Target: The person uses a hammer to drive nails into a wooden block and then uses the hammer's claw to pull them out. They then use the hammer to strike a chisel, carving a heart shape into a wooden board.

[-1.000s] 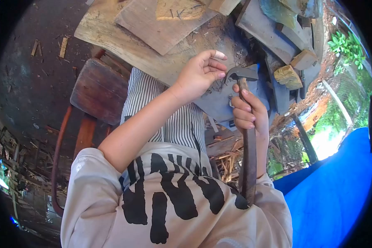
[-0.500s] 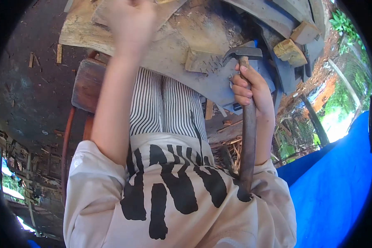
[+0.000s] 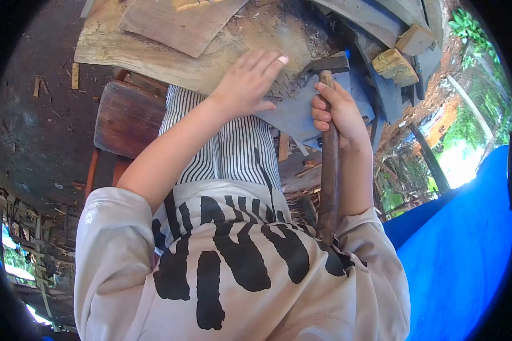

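Observation:
In my right hand (image 3: pixel 341 111) is a claw hammer (image 3: pixel 329 165), held by the upper handle just below its head. The head points up the view and the handle runs down toward my shirt. My left hand (image 3: pixel 246 82) reaches over the near edge of the wooden work surface (image 3: pixel 108 42), palm down and fingers stretched out. It holds nothing that I can see. Small nails (image 3: pixel 285 86) lie between my left hand and the hammer head; what lies under the palm is hidden.
A flat board (image 3: pixel 179 25) lies on the surface beyond my left arm. Two wood blocks, one upper (image 3: pixel 415 40) and one lower (image 3: pixel 395 67), rest at the right. A wooden chair (image 3: pixel 128 119) stands left of my legs. Blue sheeting (image 3: pixel 455 250) fills the lower right.
My left hand has come down and right from the upper left, over the spot where a small wood piece with nails showed. The hammer in my right hand has shifted slightly left.

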`<state>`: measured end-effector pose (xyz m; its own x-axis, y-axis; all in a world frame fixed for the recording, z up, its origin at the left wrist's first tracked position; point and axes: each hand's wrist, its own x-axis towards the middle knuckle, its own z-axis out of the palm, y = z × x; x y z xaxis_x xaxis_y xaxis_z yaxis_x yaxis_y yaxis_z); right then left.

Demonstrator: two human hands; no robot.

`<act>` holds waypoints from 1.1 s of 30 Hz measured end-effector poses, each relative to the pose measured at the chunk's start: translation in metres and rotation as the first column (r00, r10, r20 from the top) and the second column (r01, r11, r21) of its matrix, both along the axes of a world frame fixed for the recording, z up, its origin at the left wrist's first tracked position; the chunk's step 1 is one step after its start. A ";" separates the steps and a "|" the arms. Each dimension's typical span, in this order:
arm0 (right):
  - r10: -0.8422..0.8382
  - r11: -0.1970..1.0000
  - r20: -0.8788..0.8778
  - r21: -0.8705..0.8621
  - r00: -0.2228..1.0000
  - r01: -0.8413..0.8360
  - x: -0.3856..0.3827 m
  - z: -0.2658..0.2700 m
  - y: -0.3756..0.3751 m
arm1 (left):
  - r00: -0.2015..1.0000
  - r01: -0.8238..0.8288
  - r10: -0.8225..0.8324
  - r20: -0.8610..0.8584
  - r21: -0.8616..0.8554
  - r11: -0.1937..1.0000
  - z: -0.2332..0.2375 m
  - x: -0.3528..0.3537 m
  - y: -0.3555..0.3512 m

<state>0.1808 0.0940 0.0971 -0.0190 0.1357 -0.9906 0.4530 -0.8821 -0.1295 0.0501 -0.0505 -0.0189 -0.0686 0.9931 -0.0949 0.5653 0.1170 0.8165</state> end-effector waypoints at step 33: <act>0.004 0.941 -0.003 -0.337 1.000 -0.005 -0.003 0.043 0.014 | 0.988 0.147 -0.149 0.026 0.063 0.987 -0.022 0.011 0.002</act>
<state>0.1776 0.1081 0.1405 -0.0209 -0.2067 -0.9782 0.4568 -0.8723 0.1745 0.0614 -0.0482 -0.0404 0.0818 0.9961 -0.0340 0.5472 -0.0164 0.8368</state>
